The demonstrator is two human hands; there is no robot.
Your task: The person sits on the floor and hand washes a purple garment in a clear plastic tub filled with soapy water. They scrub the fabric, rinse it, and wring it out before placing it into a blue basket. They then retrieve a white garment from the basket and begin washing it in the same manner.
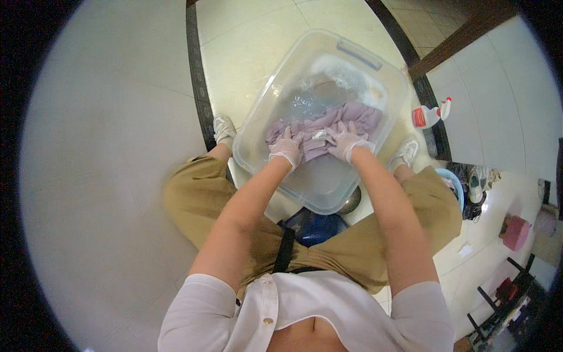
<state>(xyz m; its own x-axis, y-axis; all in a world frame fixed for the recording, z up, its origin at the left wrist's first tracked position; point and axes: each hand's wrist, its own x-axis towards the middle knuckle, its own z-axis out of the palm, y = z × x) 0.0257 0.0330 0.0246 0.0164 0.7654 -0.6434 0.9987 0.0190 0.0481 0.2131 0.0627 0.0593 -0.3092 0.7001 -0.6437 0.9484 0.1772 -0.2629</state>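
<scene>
A translucent plastic tub stands on the floor before me, holding cloudy water with white suds towards its far end. A wet mauve garment is bunched across the middle of the tub, with a pale tag showing near its centre. My left hand, in a thin clear glove, presses on the left part of the garment with its fingers spread. On the right part rests my right hand, gloved likewise, its thumb by the tag. Whether either hand pinches the cloth is hard to see.
A spray bottle with a red and white trigger stands right of the tub. Nearer me on the right are a light blue basin with cloth and several shoes. A pink stool-like object stands farther right. Walls flank both sides.
</scene>
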